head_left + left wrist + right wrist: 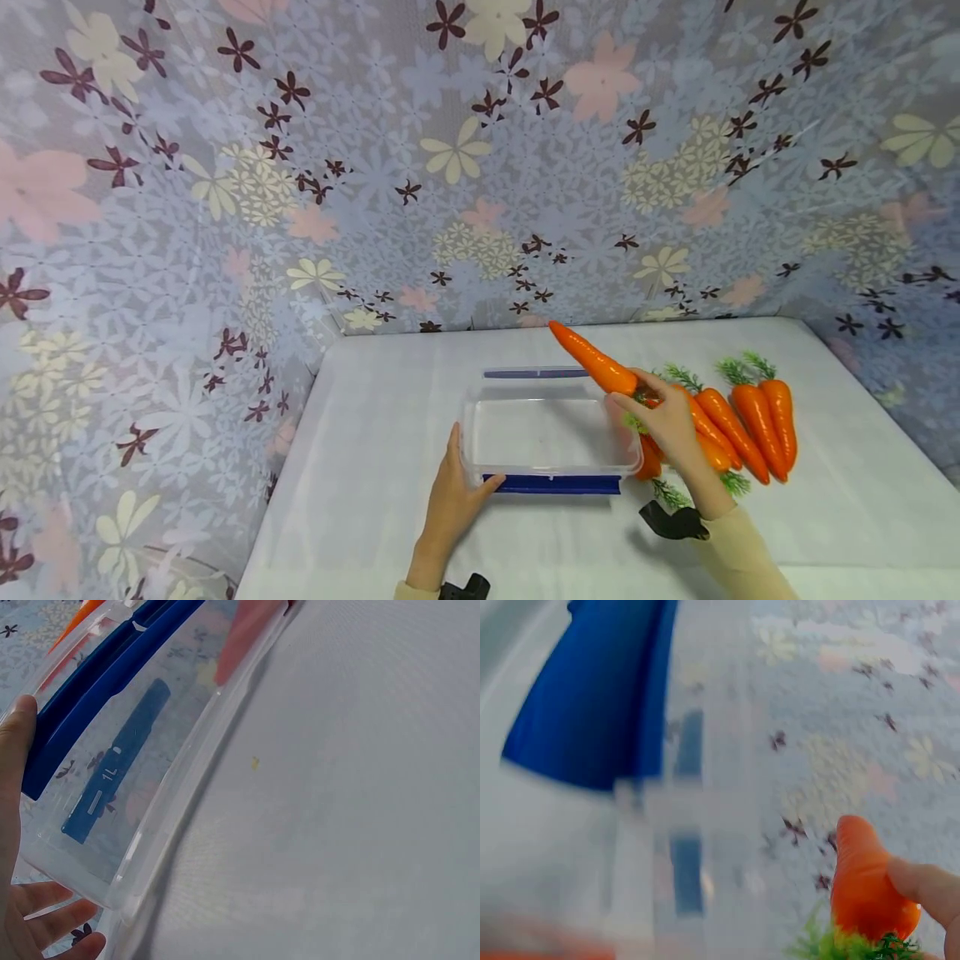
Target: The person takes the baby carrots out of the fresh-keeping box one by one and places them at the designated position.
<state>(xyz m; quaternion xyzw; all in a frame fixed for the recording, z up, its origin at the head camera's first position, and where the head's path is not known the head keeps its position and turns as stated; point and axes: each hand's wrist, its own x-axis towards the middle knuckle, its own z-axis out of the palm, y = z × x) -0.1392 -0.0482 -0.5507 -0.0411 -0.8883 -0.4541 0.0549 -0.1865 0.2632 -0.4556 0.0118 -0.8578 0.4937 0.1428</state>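
Observation:
A clear plastic container [551, 429] with blue side clips [558, 484] sits on the white table. My left hand [453, 500] is at its left front corner, thumb on the blue clip and fingers along the left wall. In the left wrist view, the thumb [22, 716] touches the clip's end, and "1L" shows on the far clip [116, 761]. Above the container's right side, my right hand [667, 417] pinches a carrot [592, 358] by its leafy end, tip pointing up and left. The right wrist view shows that carrot [862, 885] beside the thumb [922, 889].
Several orange carrots [757, 421] with green tops lie on the table right of the container, some partly behind my right hand and forearm. Floral-patterned cloth [480, 192] stands as a wall behind the white table [375, 400] and at its sides.

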